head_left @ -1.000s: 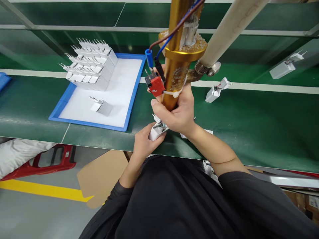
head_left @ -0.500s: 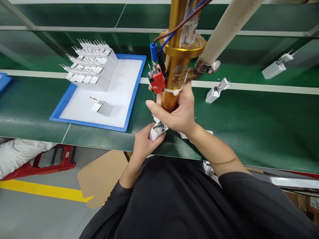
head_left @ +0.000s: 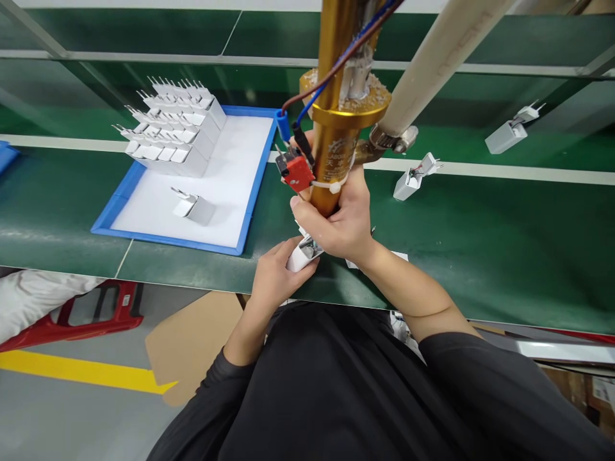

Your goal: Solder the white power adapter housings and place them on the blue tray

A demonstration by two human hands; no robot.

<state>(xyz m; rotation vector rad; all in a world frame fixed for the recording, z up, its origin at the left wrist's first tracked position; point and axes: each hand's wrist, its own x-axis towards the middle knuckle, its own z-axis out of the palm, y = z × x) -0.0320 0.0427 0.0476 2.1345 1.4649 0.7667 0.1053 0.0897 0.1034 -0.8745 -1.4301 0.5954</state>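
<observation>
My left hand [head_left: 276,272] is closed around a white plug-adapter housing [head_left: 300,257], tilted with its open end up and parts visible inside. My right hand [head_left: 343,214] grips a gold cylindrical dispenser [head_left: 331,163], its thumb lying near a red microswitch [head_left: 298,174] strapped to the side. The dispenser's lower end points down over the housing; its tip is hidden behind my right hand. Partly covered by my right forearm, another white piece [head_left: 400,256] lies on the green bench.
A blue-rimmed tray [head_left: 247,218] holds stacked white adapters with pins [head_left: 168,134] and a single adapter [head_left: 195,208]. Open adapters stand at right [head_left: 408,184] and far right [head_left: 506,136]. A pale pipe [head_left: 439,70] is clamped to the dispenser. Below left are a red stool [head_left: 96,320] and cardboard [head_left: 192,346].
The dispenser has shifted slightly left and its red switch has tilted, my right thumb now closer under it. The far-right adapter has moved left. My left hand stays on the housing.
</observation>
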